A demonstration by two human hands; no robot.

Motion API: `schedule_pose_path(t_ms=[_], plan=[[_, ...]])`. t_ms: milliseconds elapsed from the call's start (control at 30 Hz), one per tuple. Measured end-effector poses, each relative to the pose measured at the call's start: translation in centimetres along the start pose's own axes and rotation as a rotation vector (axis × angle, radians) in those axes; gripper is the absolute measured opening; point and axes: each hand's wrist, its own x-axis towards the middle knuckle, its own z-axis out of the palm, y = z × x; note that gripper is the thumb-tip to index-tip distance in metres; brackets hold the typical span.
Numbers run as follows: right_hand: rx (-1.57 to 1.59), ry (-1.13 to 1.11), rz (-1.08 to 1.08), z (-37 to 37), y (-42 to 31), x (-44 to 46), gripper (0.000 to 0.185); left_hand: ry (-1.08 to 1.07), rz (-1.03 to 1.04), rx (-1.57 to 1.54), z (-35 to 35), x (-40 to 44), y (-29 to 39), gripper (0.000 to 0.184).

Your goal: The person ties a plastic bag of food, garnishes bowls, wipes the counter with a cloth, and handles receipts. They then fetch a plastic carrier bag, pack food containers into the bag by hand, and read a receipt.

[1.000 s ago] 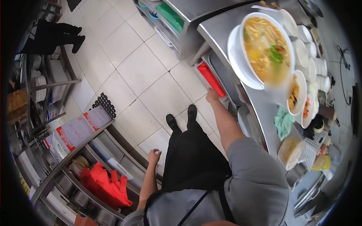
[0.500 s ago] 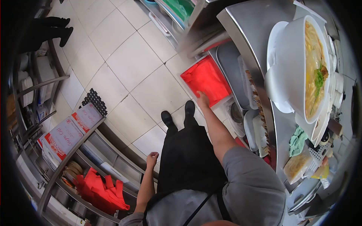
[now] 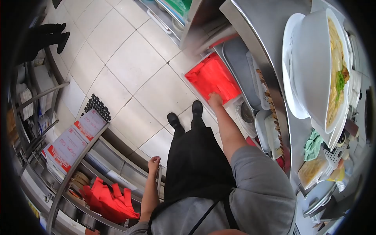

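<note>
My right hand (image 3: 215, 100) reaches down to the near edge of an open white bin (image 3: 190, 84) on a low shelf. Folded red bags (image 3: 215, 76) fill that bin, and they look like fabric. My fingers are curled over at the red material; what they grip is hidden. My left hand (image 3: 154, 163) hangs by my side with its fingers curled in, and nothing shows in it. Beneath it and to the left, another pile of red bags (image 3: 107, 199), with handles, lies on the lower shelf of a counter.
A large white bowl of noodle soup (image 3: 313, 62) stands on the steel counter (image 3: 270, 43) at right, near a green cloth (image 3: 313, 145). Printed cartons (image 3: 69, 147) sit on the left. Another person's dark legs (image 3: 47, 37) show at upper left.
My right hand's fingers have curled in at the red bags, where they were stretched out before. The view has shifted slightly. My left hand stays low at my side.
</note>
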Motion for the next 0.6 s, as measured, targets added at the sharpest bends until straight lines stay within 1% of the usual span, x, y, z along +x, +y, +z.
schedule_pose_path(t_ms=[33,133,167,233,267,333,367,400,467,533,600], plan=[[-0.004,-0.083,-0.056,-0.3,0.0,-0.6,0.026,-0.005,0.014,-0.038,0.1,-0.2,0.3,0.019],[0.062,-0.122,-0.072,-2.8,0.3,-1.6,0.024,-0.076,-0.014,-0.009,0.1,-0.3,1.6,0.022],[0.063,-0.113,-0.067,-3.5,0.3,-2.1,0.024,-0.081,-0.006,-0.007,0.2,-0.4,2.2,0.022],[0.220,0.086,-0.006,-4.8,0.6,-3.7,0.020,-0.097,0.001,-0.019,0.2,-0.5,3.2,0.021],[0.225,0.106,0.006,-5.3,0.8,-4.3,0.020,-0.106,0.021,-0.010,0.1,-0.7,3.8,0.021],[0.225,-0.068,0.071,-5.7,1.7,-5.4,0.018,-0.137,0.047,0.030,-0.2,-1.3,5.7,0.022],[0.230,-0.022,0.028,-5.1,2.3,-6.3,0.016,-0.096,0.089,-0.020,-0.2,-2.1,6.8,0.016],[0.234,0.027,-0.012,-5.1,2.6,-7.6,0.015,-0.110,0.126,-0.002,-0.6,-2.6,7.9,0.016],[0.193,-0.027,-0.018,-8.0,2.1,-11.4,0.014,-0.116,0.162,0.071,-1.6,-3.2,9.9,0.016],[0.080,-0.102,-0.049,-10.2,1.7,-14.8,0.013,-0.138,0.251,0.128,-2.9,-3.5,11.9,0.015],[0.107,-0.065,-0.070,-15.2,0.1,-19.6,0.013,-0.173,0.288,0.173,-4.4,-3.4,14.5,0.016]])
